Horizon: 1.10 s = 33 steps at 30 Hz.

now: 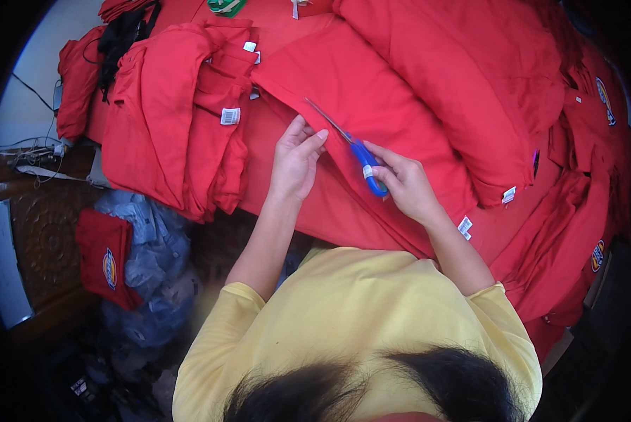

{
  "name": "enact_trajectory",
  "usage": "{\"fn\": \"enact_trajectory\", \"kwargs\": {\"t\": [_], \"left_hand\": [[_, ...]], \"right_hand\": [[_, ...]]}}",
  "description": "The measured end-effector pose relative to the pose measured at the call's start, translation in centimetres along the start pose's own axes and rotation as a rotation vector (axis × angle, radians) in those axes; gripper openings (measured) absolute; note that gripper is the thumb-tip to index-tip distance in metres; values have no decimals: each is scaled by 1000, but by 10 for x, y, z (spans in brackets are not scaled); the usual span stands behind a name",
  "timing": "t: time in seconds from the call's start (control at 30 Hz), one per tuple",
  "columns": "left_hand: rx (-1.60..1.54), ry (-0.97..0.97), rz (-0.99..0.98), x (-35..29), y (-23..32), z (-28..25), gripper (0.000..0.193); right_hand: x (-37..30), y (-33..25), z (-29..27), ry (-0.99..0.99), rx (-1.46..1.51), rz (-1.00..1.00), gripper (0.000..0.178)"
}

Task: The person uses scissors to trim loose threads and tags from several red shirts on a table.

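**Scissors at a red garment's edge**

Head view: the right hand (407, 184) is closed around blue-handled scissors (358, 155), hiding most of the handle; how far the blades part is unclear. The left hand (296, 163) pinches the red garment (372, 98) lying on the table just beside the blades. Stacked red shirts (182, 119) lie left; plastic bags (147, 260) sit below.

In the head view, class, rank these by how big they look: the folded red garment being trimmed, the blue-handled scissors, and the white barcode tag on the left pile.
1. Red garment, by far the largest.
2. Scissors.
3. Barcode tag, smallest; it lies farther from the camera, though.
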<state>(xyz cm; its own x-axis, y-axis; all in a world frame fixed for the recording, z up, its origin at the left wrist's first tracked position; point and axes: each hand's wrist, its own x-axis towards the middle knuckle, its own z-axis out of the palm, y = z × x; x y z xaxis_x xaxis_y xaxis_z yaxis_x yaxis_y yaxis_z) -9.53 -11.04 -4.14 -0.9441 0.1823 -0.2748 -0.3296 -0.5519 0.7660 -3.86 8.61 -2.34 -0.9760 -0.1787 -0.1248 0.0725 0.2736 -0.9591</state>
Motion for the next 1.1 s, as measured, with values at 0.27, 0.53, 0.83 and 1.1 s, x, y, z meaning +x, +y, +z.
{"fn": "enact_trajectory", "kwargs": {"t": [0.27, 0.53, 0.83, 1.1], "left_hand": [[80, -40, -70, 1, -4, -5, 47], [-65, 21, -119, 38, -4, -14, 33], [-384, -44, -29, 84, 54, -22, 47], [-336, -100, -25, 72, 53, -20, 58]], "right_hand": [[28, 1, 12, 138, 254, 48, 47], [63, 9, 26, 164, 328, 2, 58], [-4, 20, -27, 246, 4, 158, 45], [0, 20, -17, 306, -233, 71, 46]]}}
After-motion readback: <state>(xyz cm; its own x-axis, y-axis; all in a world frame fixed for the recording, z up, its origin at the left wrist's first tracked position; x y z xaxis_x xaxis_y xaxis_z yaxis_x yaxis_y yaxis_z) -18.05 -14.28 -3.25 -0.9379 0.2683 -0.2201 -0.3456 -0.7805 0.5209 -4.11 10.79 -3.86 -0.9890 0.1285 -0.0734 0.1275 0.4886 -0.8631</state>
